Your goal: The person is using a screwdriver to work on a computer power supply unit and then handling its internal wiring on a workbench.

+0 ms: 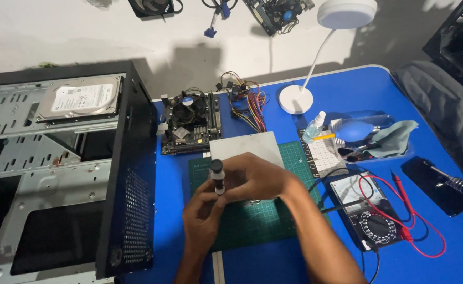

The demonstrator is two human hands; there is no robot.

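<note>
Small grey cylindrical tube with a black cap (217, 176) stands upright above the green cutting mat (252, 215), left hand (202, 218) closed round its base while right hand (252, 179) pinches its upper part, steadying it.

I am noting: blue table (441, 263), smooth, slightly glossy; green cutting mat (258, 223), matt; computer case (58, 173), bare grey metal inside, black perforated metal side; teal cloth (397, 138), soft; white lamp (328, 31), smooth plastic.
</note>
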